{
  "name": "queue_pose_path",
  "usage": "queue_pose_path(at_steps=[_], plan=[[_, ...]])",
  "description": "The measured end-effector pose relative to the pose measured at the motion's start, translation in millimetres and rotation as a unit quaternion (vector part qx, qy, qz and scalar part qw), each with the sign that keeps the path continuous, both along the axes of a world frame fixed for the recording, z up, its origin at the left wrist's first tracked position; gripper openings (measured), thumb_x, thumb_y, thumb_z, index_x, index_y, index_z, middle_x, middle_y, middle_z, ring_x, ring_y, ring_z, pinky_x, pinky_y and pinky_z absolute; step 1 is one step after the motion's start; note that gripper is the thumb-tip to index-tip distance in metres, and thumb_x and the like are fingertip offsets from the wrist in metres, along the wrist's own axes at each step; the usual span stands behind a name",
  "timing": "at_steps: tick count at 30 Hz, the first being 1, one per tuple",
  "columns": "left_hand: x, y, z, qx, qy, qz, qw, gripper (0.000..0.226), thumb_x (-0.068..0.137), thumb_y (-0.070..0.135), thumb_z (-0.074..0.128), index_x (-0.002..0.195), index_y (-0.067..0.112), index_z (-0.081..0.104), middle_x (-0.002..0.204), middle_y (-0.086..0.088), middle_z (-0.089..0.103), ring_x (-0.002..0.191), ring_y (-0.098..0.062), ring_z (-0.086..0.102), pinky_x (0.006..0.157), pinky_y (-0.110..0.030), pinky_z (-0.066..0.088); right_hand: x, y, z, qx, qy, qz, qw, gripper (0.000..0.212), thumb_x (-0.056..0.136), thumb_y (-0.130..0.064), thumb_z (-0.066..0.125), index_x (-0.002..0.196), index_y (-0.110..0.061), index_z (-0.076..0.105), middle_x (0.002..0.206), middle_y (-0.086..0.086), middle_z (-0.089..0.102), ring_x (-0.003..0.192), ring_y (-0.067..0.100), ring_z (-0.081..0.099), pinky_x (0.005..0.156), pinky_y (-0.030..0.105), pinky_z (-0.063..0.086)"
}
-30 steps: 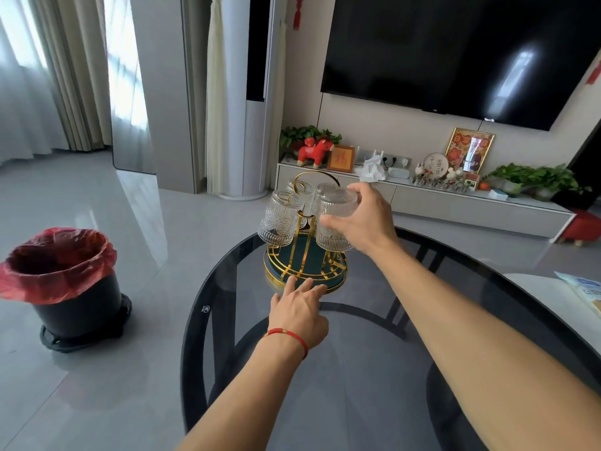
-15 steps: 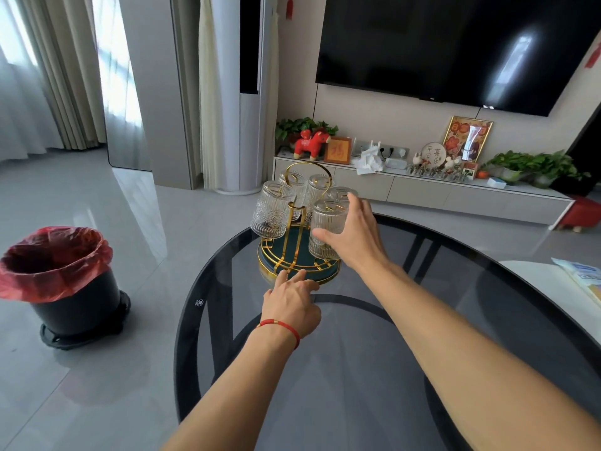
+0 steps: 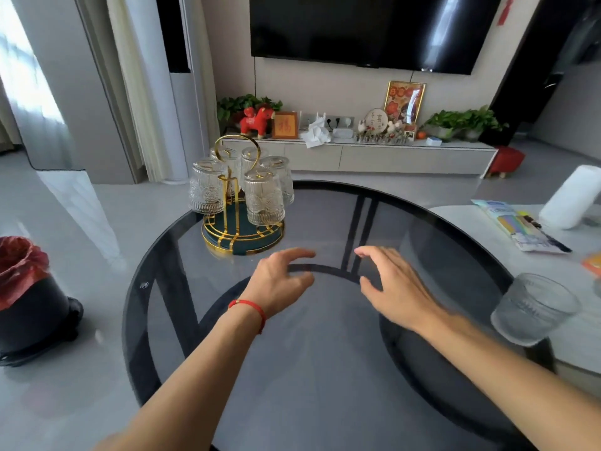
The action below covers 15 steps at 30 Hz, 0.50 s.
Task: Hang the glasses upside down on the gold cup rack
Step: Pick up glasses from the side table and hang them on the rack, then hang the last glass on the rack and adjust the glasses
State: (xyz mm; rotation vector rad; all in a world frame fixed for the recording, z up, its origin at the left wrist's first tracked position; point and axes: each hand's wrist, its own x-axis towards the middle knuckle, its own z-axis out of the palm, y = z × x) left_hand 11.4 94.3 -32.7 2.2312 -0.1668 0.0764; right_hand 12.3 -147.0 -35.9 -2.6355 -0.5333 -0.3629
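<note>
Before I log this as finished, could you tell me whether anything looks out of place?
One glass stands upright at the right, off the gold cup rack, where the others hang upside down. Both hands are empty.

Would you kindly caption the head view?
Both empty hands, left and right, hover near the gold cup rack holding inverted ribbed glasses.

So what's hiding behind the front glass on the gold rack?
Behind the front glass more upside-down glasses hang on the gold rack; one peeks out to its right. The gold peg inside shows only faintly, and the rack's dark green base lies underneath.
</note>
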Motion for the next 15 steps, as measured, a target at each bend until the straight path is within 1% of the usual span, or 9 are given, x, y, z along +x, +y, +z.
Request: queue_pose_path(at_steps=[2, 3, 4, 6, 7, 9, 11, 13, 15], plan=[[-7.7, -17.3, -5.6, 0.018, 0.026, -0.072, 0.997, 0.053, 0.086, 0.024, 0.067, 0.137, 0.038, 0.06, 0.142, 0.01, 0.057, 0.136, -0.015, 0.049, 0.11, -0.031, 0.041, -31.5, -46.2, -10.9, -0.04, -0.034, -0.011, 0.999, 0.04, 0.089, -0.006, 0.067, 0.129, -0.013, 0.064, 0.128, 0.001, 0.066, 0.128, 0.016, 0.052, 0.105, 0.034, 0.045], [-9.9, -15.8, -6.5, 0.026, 0.035, -0.087, 0.995, 0.056, 0.086, 0.025, 0.067, 0.139, 0.041, 0.058, 0.151, 0.008, 0.051, 0.141, -0.017, 0.044, 0.116, -0.039, 0.038, -37.7, -57.2, -12.3, -0.045, -0.062, -0.013, 0.997, 0.038, 0.085, -0.001, 0.069, 0.122, -0.011, 0.068, 0.123, 0.003, 0.068, 0.126, 0.017, 0.052, 0.105, 0.035, 0.045], [-13.3, -18.4, -9.0, 0.033, 0.039, -0.099, 0.994, 0.058, 0.086, 0.025, 0.067, 0.14, 0.043, 0.056, 0.157, 0.006, 0.046, 0.144, -0.019, 0.042, 0.118, -0.043, 0.036, -44.5, -71.2, -11.1, -0.042, -0.089, -0.026, 0.995, 0.035, 0.083, 0.001, 0.071, 0.116, -0.009, 0.071, 0.119, 0.004, 0.07, 0.125, 0.019, 0.053, 0.106, 0.038, 0.044], [-18.4, -29.5, -12.7, 0.033, 0.03, -0.111, 0.993, 0.058, 0.087, 0.023, 0.067, 0.14, 0.045, 0.055, 0.159, 0.005, 0.043, 0.144, -0.02, 0.042, 0.118, -0.042, 0.036, -53.7, -99.2, -0.8, -0.044, -0.129, -0.096, 0.986, 0.029, 0.08, -0.002, 0.075, 0.109, -0.009, 0.074, 0.115, 0.007, 0.071, 0.123, 0.029, 0.056, 0.113, 0.05, 0.039], [-20.8, -32.0, -14.3, 0.034, 0.022, -0.109, 0.993, 0.058, 0.087, 0.021, 0.066, 0.14, 0.043, 0.056, 0.159, 0.006, 0.044, 0.144, -0.019, 0.042, 0.118, -0.042, 0.037, -54.7, -109.7, 4.6, -0.046, -0.137, -0.15, 0.978, 0.03, 0.081, -0.008, 0.076, 0.11, -0.01, 0.074, 0.117, 0.007, 0.071, 0.124, 0.033, 0.057, 0.116, 0.057, 0.034], [-25.5, -39.6, -17.3, 0.033, 0.015, -0.105, 0.994, 0.056, 0.089, 0.016, 0.064, 0.139, 0.039, 0.057, 0.157, 0.007, 0.046, 0.143, -0.019, 0.043, 0.118, -0.043, 0.038, -58.8, -130.0, 12.7, -0.05, -0.095, -0.278, 0.955, 0.041, 0.084, -0.024, 0.076, 0.123, -0.017, 0.07, 0.133, 0.007, 0.066, 0.134, 0.036, 0.049, 0.118, 0.063, 0.025], [-29.4, -44.2, -18.7, 0.034, 0.016, -0.1, 0.994, 0.054, 0.09, 0.013, 0.063, 0.14, 0.035, 0.058, 0.154, 0.005, 0.05, 0.142, -0.02, 0.045, 0.117, -0.044, 0.039, -60.1, -141.9, 14.1, -0.047, 0.0, -0.369, 0.928, 0.06, 0.088, -0.038, 0.071, 0.143, -0.022, 0.056, 0.155, 0.009, 0.047, 0.146, 0.037, 0.032, 0.119, 0.062, 0.021], [-33.0, -46.1, -19.7, 0.034, 0.018, -0.095, 0.995, 0.053, 0.091, 0.012, 0.063, 0.14, 0.032, 0.058, 0.15, 0.003, 0.054, 0.14, -0.021, 0.047, 0.116, -0.045, 0.041, -59.9, -144.4, 10.4, -0.039, 0.062, -0.395, 0.916, 0.074, 0.09, -0.044, 0.068, 0.155, -0.023, 0.039, 0.164, 0.016, 0.027, 0.15, 0.039, 0.018, 0.115, 0.062, 0.029], [-36.6, -46.5, -18.8, 0.025, 0.013, -0.088, 0.996, 0.052, 0.09, 0.01, 0.064, 0.138, 0.029, 0.06, 0.148, 0.0, 0.056, 0.138, -0.021, 0.049, 0.114, -0.044, 0.043, -54.8, -144.4, 7.8, -0.02, 0.064, -0.405, 0.912, 0.078, 0.092, -0.043, 0.067, 0.158, -0.023, 0.031, 0.166, 0.022, 0.017, 0.15, 0.043, 0.014, 0.11, 0.06, 0.036]])
